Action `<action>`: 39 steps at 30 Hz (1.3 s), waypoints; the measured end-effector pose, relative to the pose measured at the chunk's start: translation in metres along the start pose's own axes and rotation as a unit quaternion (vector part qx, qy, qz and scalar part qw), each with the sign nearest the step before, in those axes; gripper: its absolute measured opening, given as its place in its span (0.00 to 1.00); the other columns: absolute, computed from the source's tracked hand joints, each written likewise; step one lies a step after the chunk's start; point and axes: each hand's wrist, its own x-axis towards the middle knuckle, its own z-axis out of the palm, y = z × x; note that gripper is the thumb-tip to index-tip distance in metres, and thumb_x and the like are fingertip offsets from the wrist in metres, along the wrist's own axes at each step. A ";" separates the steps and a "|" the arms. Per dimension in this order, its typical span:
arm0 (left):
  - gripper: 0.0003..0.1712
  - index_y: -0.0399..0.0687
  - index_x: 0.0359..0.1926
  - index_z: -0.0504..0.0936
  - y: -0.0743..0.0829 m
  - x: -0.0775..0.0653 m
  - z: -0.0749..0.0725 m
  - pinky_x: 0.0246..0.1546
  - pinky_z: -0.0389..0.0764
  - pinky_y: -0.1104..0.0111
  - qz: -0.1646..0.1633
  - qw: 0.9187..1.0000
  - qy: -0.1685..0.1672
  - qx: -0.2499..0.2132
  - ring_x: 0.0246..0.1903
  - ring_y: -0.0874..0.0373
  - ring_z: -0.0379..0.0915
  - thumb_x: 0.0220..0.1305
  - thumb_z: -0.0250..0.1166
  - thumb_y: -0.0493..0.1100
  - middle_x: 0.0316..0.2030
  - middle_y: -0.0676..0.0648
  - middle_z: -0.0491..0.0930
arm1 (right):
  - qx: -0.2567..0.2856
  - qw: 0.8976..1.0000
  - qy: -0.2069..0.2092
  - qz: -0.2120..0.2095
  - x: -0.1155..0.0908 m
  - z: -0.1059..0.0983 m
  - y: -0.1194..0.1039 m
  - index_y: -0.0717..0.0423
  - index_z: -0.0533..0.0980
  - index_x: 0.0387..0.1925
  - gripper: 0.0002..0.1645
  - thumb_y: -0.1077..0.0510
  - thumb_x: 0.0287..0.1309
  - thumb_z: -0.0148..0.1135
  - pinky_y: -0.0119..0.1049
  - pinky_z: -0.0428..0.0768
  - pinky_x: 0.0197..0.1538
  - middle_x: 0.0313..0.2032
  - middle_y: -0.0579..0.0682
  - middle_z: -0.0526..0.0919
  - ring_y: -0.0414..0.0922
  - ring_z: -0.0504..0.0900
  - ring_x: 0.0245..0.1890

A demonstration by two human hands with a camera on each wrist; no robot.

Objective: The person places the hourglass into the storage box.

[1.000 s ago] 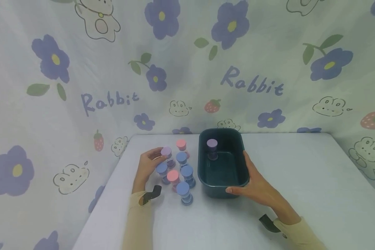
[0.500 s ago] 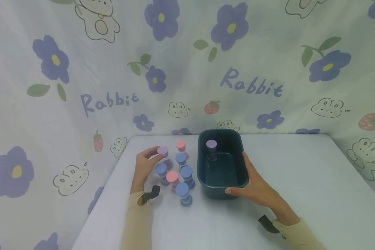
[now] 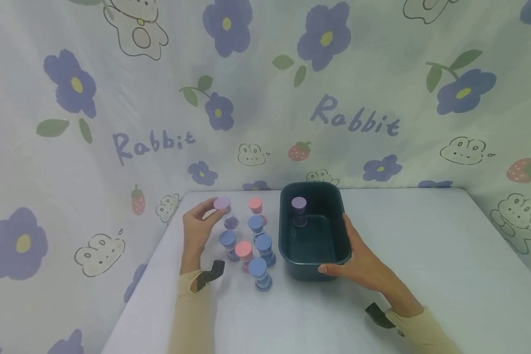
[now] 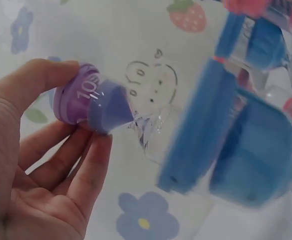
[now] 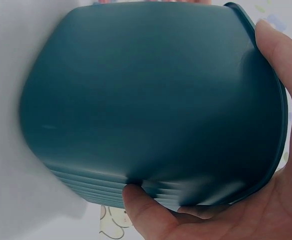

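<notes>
My left hand [image 3: 197,230] pinches the purple top cap of an hourglass sand timer [image 3: 222,204] between thumb and fingers. In the left wrist view the timer's purple cap [image 4: 80,95] bears the figure 10, and its clear waist points away from the palm. Grouped beside that hand stand several blue sand timers, the nearest blue timer [image 3: 258,267] at the front, plus a pink timer [image 3: 244,249] and a farther pink timer [image 3: 255,205]. My right hand [image 3: 366,265] grips the near right corner of a dark green bin [image 3: 311,273]. Inside the bin stands another purple sand timer [image 3: 299,203].
A white table [image 3: 420,246] lies under everything, its back edge close to a hanging cloth [image 3: 256,108] printed with flowers and rabbits. The bin's high wall stands just right of the timer group.
My left hand has drawn the purple sand timer leftward and slightly back, away from the other timers. The right hand keeps its grip on the bin.
</notes>
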 end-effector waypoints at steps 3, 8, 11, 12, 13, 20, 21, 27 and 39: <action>0.23 0.36 0.55 0.85 0.010 -0.001 0.001 0.52 0.86 0.76 0.017 1.000 0.005 -0.025 0.49 0.67 0.85 0.59 0.76 0.35 0.46 0.57 0.89 | 0.001 1.000 0.000 -0.001 0.000 0.000 0.000 0.41 0.30 0.83 0.82 0.35 0.46 0.80 0.75 0.64 0.70 0.84 0.58 0.39 0.69 0.50 0.80; 0.22 0.36 0.55 0.85 0.022 -0.003 0.003 0.51 0.86 0.76 0.036 0.999 0.009 -0.029 0.50 0.66 0.84 0.59 0.76 0.34 0.45 0.60 0.88 | 0.002 1.000 0.000 0.002 0.001 0.001 -0.002 0.41 0.30 0.83 0.82 0.35 0.45 0.80 0.75 0.64 0.70 0.84 0.58 0.39 0.69 0.50 0.80; 0.22 0.36 0.55 0.85 0.028 -0.005 0.004 0.52 0.86 0.75 0.042 0.999 0.009 -0.029 0.50 0.65 0.84 0.59 0.76 0.33 0.45 0.60 0.88 | 0.002 1.000 -0.001 0.002 0.001 0.001 -0.002 0.41 0.30 0.83 0.82 0.35 0.45 0.80 0.75 0.64 0.70 0.84 0.58 0.39 0.69 0.50 0.80; 0.22 0.35 0.55 0.85 0.030 -0.005 0.005 0.51 0.86 0.75 0.043 0.999 0.009 -0.029 0.50 0.65 0.84 0.59 0.76 0.33 0.45 0.60 0.88 | 0.002 1.000 -0.002 0.001 0.002 0.001 -0.002 0.41 0.31 0.83 0.82 0.35 0.45 0.79 0.75 0.64 0.70 0.84 0.58 0.39 0.69 0.50 0.80; 0.22 0.35 0.55 0.86 0.032 -0.006 0.005 0.51 0.86 0.75 0.044 0.999 0.010 -0.029 0.50 0.65 0.84 0.59 0.76 0.33 0.45 0.60 0.88 | 0.004 1.000 -0.002 0.001 0.002 0.002 -0.001 0.41 0.31 0.83 0.82 0.35 0.45 0.80 0.75 0.64 0.70 0.84 0.58 0.39 0.68 0.50 0.80; 0.22 0.34 0.54 0.86 0.046 -0.011 0.011 0.51 0.87 0.74 0.051 0.998 0.008 -0.047 0.49 0.64 0.85 0.57 0.76 0.31 0.44 0.60 0.88 | 0.009 1.000 -0.002 -0.006 0.004 0.004 0.002 0.42 0.31 0.83 0.82 0.34 0.45 0.79 0.75 0.63 0.71 0.84 0.57 0.39 0.68 0.50 0.81; 0.22 0.34 0.54 0.86 0.047 -0.011 0.012 0.51 0.87 0.73 0.054 0.997 0.005 -0.049 0.49 0.64 0.85 0.56 0.76 0.31 0.44 0.60 0.88 | 0.011 1.000 -0.003 -0.007 0.004 0.005 0.002 0.42 0.31 0.83 0.82 0.34 0.45 0.79 0.75 0.63 0.71 0.84 0.57 0.39 0.68 0.50 0.81; 0.21 0.34 0.53 0.86 0.059 -0.015 0.024 0.50 0.88 0.72 0.057 0.997 -0.020 -0.048 0.48 0.64 0.86 0.56 0.76 0.31 0.44 0.58 0.88 | 0.012 1.000 -0.003 -0.005 0.002 0.006 0.003 0.42 0.31 0.83 0.82 0.33 0.45 0.79 0.75 0.64 0.71 0.84 0.57 0.39 0.67 0.50 0.81; 0.22 0.35 0.53 0.86 0.078 -0.014 0.052 0.52 0.87 0.70 0.084 0.991 -0.084 -0.057 0.49 0.63 0.85 0.57 0.76 0.32 0.49 0.47 0.90 | 0.000 1.000 0.004 -0.006 0.001 0.001 0.003 0.43 0.32 0.83 0.82 0.32 0.44 0.79 0.75 0.65 0.70 0.84 0.58 0.41 0.69 0.51 0.80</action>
